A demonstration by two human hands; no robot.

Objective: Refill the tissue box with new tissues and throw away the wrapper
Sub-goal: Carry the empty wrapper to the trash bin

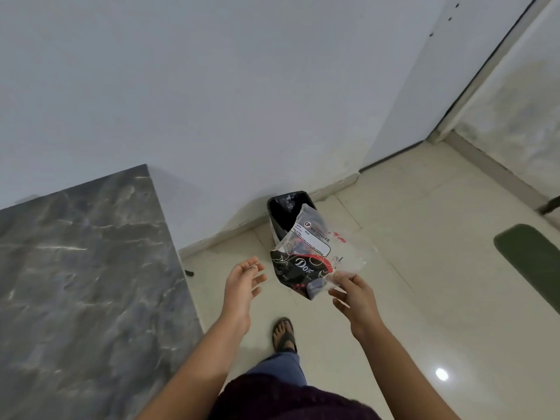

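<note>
**Wrapper held above the bin**

Seen from the head camera, looking down at a pale tiled floor [394, 237] beside a white wall [212, 86]. One small black waste bin [280, 209], rectangular and lined with a dark plastic bag, standing on the floor against the skirting; interior dark, contents not discernible. One crumpled tissue wrapper [306, 259] of clear and black plastic, with red print and a white label reading "BIG TISSUES", held in the air in front of the bin and overlapping its near rim in the picture — not inside it.

Two bare hands in view. Right hand [357, 301] at the wrapper's lower right corner, thumb and forefinger pinched on the clear plastic edge, remaining fingers [338, 297] loosely curled and slightly apart. Left hand [242, 286] just beside the wrapper on its left, not touching it — palm turned inward, fingers spread and gently bent, nothing held.

One grey marble-patterned tabletop [85, 283] at the left, bare where visible. One foot in a dark sandal [283, 334] on the tiles below the hands. One dark green mat [533, 262] at the right edge, partly cut off. Tissue box not in view.
</note>
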